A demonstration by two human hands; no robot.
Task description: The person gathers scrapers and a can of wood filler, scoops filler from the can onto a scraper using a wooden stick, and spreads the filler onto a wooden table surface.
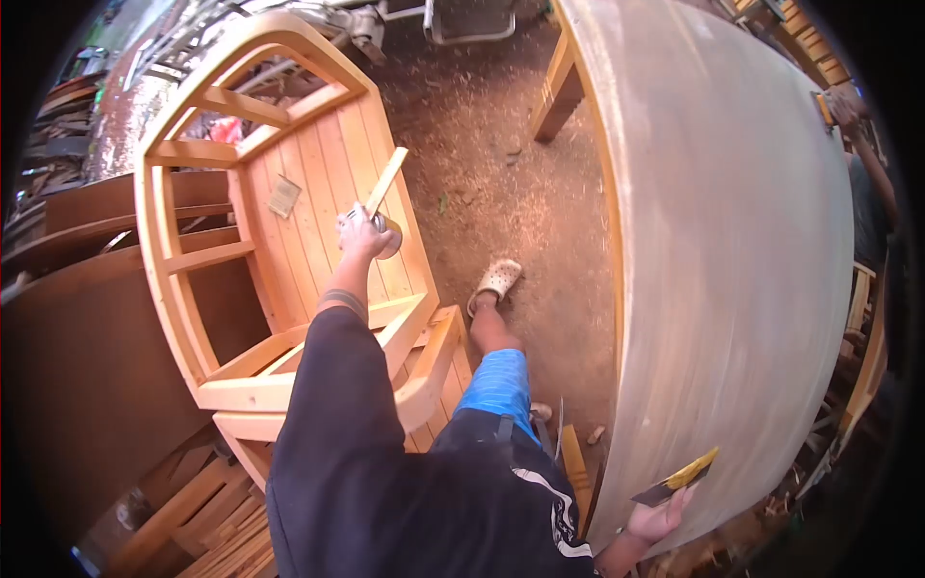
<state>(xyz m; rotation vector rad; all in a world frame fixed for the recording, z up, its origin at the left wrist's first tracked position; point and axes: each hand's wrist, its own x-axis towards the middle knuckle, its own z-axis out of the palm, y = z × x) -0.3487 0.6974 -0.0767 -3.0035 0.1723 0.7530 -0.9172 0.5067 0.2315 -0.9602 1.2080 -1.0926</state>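
With our left hand [358,234] we grasp a can [389,237] and a wooden stick [388,180]. Our right hand [657,518] grips a scraper [682,476] by the tabletop's [732,270] near edge.

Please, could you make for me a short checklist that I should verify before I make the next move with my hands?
1. Can secured: ok, the left hand grips it.
2. Enough material inside the can: cannot tell, its contents do not show clearly.
3. Scraper ready: ok, it is in the right hand.
4. Scraper blade touching the board: cannot tell from this angle.
5. Co-worker's hand away from the scraper: ok, it is at the board's far upper-right edge.
6. Ground free of litter: not ok, shavings and scraps lie around the clog.
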